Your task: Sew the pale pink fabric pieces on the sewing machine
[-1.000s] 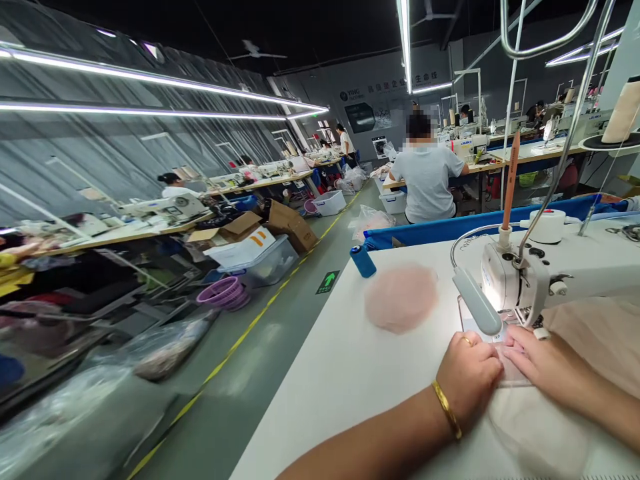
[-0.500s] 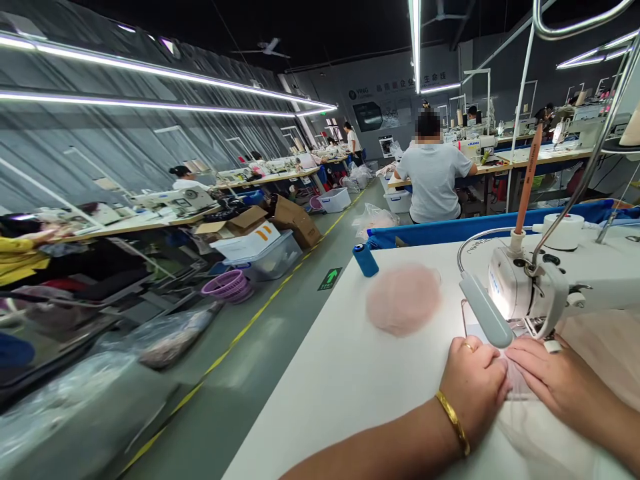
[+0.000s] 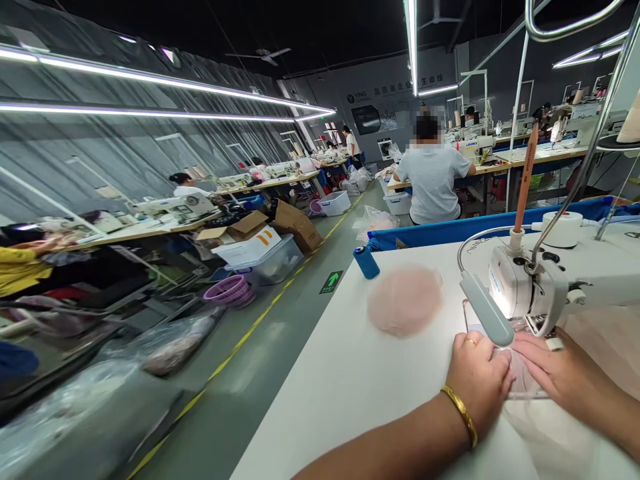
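My left hand (image 3: 477,373), with a ring and a gold bangle, has its fingers curled onto sheer pale-pink fabric (image 3: 523,380) just below the sewing machine's needle area. My right hand (image 3: 557,367) lies on the same fabric from the other side, fingers stretched flat towards the left hand. Above both hands stands the white sewing machine (image 3: 510,283), whose grey lamp arm (image 3: 485,310) partly covers the needle area. The fabric's edge under the fingers is hidden. More of the sheer cloth spreads towards me and to the right.
A round piece of pink sheer fabric (image 3: 405,301) lies left on the white table (image 3: 320,393), near a blue thread spool (image 3: 366,263). An orange pencil (image 3: 527,177) stands on the machine. Blue cloth (image 3: 450,230) borders the far edge. A co-worker (image 3: 433,177) sits ahead.
Both hands stay at the machine with only slight shifts; the right fingertips have slid a little further under the lamp arm. The camera view has tilted slightly.
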`<state>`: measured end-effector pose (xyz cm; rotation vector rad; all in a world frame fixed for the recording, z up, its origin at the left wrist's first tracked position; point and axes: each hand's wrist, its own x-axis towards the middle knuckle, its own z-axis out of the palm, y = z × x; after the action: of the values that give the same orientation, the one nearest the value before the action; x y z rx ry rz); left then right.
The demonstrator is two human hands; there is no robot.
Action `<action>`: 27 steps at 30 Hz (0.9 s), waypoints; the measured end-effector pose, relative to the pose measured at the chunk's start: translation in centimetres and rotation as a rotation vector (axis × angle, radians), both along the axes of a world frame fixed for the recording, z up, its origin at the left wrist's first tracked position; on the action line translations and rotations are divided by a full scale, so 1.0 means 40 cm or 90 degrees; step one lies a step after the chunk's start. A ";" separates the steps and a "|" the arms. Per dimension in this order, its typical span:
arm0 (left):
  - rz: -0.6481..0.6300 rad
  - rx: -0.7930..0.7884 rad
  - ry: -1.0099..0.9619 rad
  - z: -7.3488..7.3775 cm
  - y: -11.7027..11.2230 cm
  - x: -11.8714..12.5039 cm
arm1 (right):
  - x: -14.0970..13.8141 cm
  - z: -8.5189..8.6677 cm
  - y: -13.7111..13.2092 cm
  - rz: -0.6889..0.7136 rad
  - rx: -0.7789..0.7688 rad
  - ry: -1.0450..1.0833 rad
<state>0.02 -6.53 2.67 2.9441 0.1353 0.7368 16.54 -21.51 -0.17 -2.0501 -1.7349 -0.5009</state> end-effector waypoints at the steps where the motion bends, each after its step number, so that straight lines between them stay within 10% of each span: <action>1: -0.001 0.000 0.002 0.001 0.000 0.000 | -0.001 0.003 0.000 0.000 0.001 -0.005; 11: -0.018 -0.058 0.025 -0.011 0.012 0.004 | 0.009 -0.006 -0.008 -0.006 -0.011 0.031; 18: -0.073 -0.188 0.033 -0.025 0.049 0.010 | -0.034 0.063 -0.069 0.222 -0.189 0.196; 27: -0.080 -0.244 0.142 0.003 0.080 0.034 | -0.010 0.068 -0.062 0.030 -0.045 0.620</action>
<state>1.38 -3.34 2.79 2.6263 0.0952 0.3198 16.14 -24.00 2.54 -1.7934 -1.1790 0.5211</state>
